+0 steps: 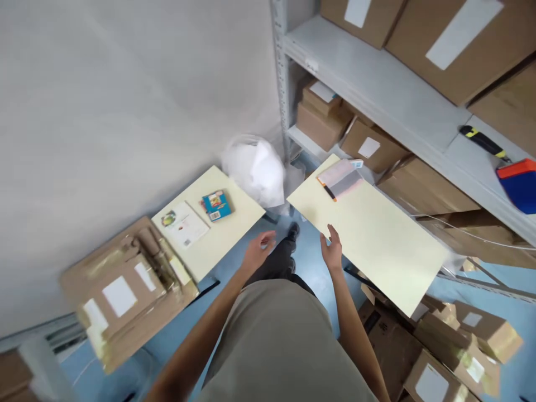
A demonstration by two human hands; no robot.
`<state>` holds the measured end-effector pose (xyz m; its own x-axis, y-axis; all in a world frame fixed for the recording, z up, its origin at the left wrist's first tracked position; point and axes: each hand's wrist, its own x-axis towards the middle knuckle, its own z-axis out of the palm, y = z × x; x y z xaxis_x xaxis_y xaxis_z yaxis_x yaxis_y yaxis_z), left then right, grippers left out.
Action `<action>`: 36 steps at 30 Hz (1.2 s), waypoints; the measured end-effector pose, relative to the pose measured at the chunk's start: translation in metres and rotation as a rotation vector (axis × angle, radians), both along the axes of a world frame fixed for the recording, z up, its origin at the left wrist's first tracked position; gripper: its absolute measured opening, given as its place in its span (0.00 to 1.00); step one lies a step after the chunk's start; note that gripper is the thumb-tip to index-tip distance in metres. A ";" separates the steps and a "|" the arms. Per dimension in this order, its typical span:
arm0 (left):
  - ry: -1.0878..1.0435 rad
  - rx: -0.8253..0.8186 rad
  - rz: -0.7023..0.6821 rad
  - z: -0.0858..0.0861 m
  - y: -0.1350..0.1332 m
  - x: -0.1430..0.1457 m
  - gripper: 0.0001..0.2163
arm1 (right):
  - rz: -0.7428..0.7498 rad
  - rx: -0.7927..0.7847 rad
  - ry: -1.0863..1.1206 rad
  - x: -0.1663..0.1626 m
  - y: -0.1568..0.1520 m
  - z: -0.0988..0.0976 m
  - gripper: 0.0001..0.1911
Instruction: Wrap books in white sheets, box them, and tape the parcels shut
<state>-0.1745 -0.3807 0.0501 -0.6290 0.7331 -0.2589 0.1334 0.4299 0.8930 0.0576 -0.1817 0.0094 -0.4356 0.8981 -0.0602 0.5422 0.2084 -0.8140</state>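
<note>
My left hand (256, 254) hangs in the air beside the corner of the left table (234, 223), its fingers loosely bent, thumb apart, nothing in it. On that table lie a white booklet (185, 224) with a green picture and a small blue box (218, 205). My right hand (332, 251) is held up at the near edge of the right table (377, 240), fingers spread and holding nothing; I cannot tell if it touches the edge. Toward the far end of that table are a pinkish-grey clear pouch (341, 177) and an orange-and-black cutter (329, 191).
A taped cardboard parcel (125, 290) covers the left table's near end. A white bag (255, 167) stands between the tables by the wall. Shelving (377, 67) on the right carries boxes, a yellow-black knife (481, 140) and a blue-red dustpan-like item (519, 181). Cartons (456, 346) crowd the floor at right.
</note>
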 end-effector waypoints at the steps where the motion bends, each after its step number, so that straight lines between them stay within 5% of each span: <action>1: 0.004 -0.010 0.072 0.005 -0.032 0.002 0.15 | 0.027 -0.012 0.025 0.000 -0.015 0.004 0.38; 5: 0.057 -0.031 0.316 0.024 -0.137 0.011 0.18 | 0.147 -0.089 0.100 -0.009 -0.073 0.020 0.37; 9: 0.121 -0.029 0.475 0.031 -0.203 0.014 0.19 | 0.283 -0.173 0.149 -0.030 -0.127 0.040 0.34; 17: 0.384 -0.420 0.517 -0.001 -0.334 -0.038 0.22 | 0.485 -0.279 0.205 -0.094 -0.232 0.061 0.28; 22: 0.463 -0.660 0.428 -0.032 -0.438 -0.087 0.37 | 0.632 -0.416 0.142 -0.149 -0.318 0.029 0.25; 26: 0.463 -0.691 0.237 -0.053 -0.501 -0.120 0.44 | 0.675 -0.581 0.041 -0.200 -0.400 -0.012 0.17; 31: 0.419 -0.646 0.045 -0.068 -0.543 -0.146 0.42 | 0.578 -0.632 -0.070 -0.239 -0.476 -0.056 0.11; 36: 0.433 -0.653 -0.024 -0.072 -0.553 -0.158 0.47 | 0.499 -0.639 -0.133 -0.250 -0.515 -0.077 0.14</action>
<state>-0.3329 -0.9340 -0.0222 -0.7580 0.5314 -0.3782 0.4279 0.8428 0.3264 -0.1929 -0.6968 -0.0680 -0.7277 0.3756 -0.5739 0.6089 -0.0314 -0.7926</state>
